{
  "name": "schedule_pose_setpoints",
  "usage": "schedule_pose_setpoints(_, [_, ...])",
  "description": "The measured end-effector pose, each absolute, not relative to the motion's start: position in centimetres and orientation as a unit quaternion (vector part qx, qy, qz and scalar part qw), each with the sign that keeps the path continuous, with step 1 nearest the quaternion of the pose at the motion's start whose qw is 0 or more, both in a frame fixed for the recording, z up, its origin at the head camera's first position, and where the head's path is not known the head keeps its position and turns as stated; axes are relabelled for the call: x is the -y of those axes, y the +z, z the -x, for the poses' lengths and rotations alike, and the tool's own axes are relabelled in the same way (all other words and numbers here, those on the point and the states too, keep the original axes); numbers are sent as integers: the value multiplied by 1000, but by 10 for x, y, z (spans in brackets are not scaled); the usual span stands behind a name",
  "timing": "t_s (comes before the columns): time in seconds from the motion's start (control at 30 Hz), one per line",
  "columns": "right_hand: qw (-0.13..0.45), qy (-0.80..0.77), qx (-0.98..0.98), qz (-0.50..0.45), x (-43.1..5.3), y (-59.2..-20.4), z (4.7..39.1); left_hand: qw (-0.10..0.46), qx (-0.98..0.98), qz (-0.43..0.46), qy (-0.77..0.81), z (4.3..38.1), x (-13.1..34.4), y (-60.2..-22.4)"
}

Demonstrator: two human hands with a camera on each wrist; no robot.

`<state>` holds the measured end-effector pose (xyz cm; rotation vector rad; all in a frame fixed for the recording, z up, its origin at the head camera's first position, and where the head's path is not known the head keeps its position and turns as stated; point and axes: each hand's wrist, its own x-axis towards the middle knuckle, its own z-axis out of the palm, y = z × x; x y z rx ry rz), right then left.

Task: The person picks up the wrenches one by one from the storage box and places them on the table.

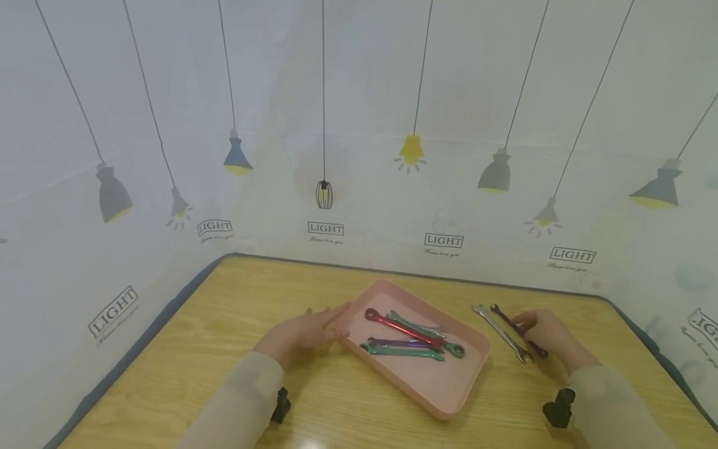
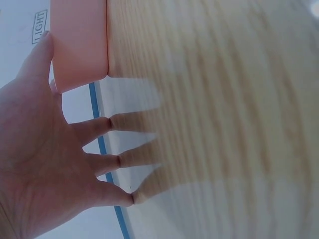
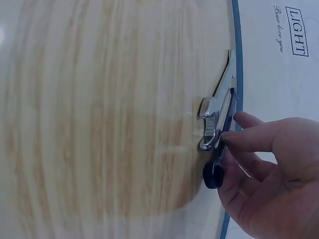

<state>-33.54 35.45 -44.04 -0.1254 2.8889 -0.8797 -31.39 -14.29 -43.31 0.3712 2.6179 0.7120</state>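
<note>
Across the worktop [image 1: 196,374]: light yellow wood with visible grain, a pale glare spot at the near edge, and a dark blue border [image 3: 238,45] where it meets the walls.
Around the worktop: pale walls [image 1: 364,93] printed with pendant lamps on long cords, among them a yellow bulb [image 1: 412,149] and a caged lamp [image 1: 324,194]; below run boxed "LIGHT" captions [image 1: 325,229].
Pink tray [image 1: 443,383]: set at a slant between the two hands, with a red wrench [image 1: 401,325], green wrenches [image 1: 404,353] and a purple wrench [image 1: 395,343] lying in a loose heap inside.
Left hand [image 1: 305,330]: released, its fingers straight and spread, touching the left end of the tray.
Right hand [image 1: 550,333]: pinching a dark purple wrench [image 1: 507,320] between thumb and fingers.
Dark purple wrench: right of the tray, just beside a silver wrench [image 1: 502,333]; whether it is lifted, I cannot tell.
Sleeves [image 1: 241,386]: pale, with dark devices [image 1: 282,405] at the wrists.
</note>
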Motion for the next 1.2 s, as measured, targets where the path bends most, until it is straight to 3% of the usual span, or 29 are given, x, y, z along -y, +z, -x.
schedule_pose_setpoints(0.57, [54, -332, -940, 58, -355, -432, 326, 196, -940, -126, 249, 315, 143, -434])
schedule_pose_setpoints(1.2, [57, -344, -925, 150, -308, -406, 316, 197, -940, -123, 249, 314, 143, -433])
